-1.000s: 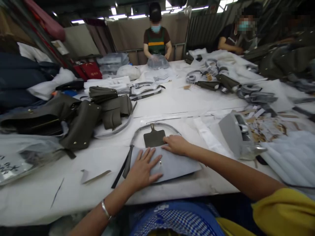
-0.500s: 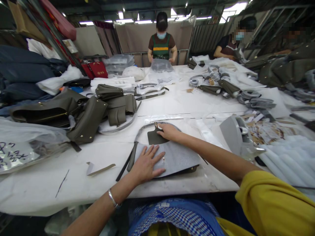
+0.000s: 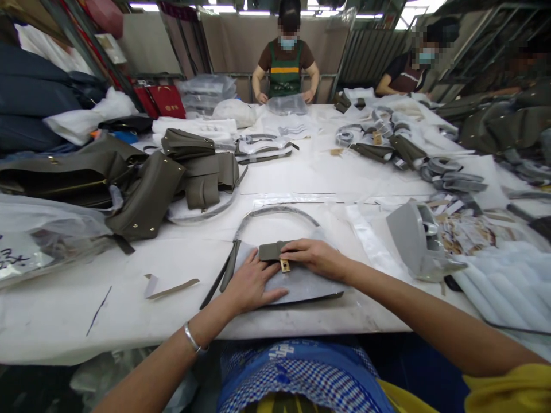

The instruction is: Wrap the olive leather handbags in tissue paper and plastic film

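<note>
In front of me a dark olive handbag lies flat on the table, its front covered by a pale grey protective sheet [image 3: 316,287]. The wrapped handle [image 3: 282,211] arches away from me. My left hand [image 3: 253,284] rests on the sheet with its fingers spread, the fingertips close to the bag's olive flap [image 3: 269,252]. My right hand [image 3: 313,257] grips that flap at its end, by the gold clasp plate [image 3: 285,265]. The flap is folded down over the sheet. Part of it is hidden beneath my right fingers.
More olive handbags [image 3: 148,198] are piled at the left, beside a plastic bag [image 3: 47,235]. A folded paper strip [image 3: 170,288] lies near the front edge. On the right are a grey holder [image 3: 408,238] and white padding rolls [image 3: 503,281]. A masked co-worker [image 3: 286,63] stands across the table.
My right hand has brought the flap toward me, from inside the handle's arch down onto the sheet. My left hand stays on the bag. The view has shifted slightly.
</note>
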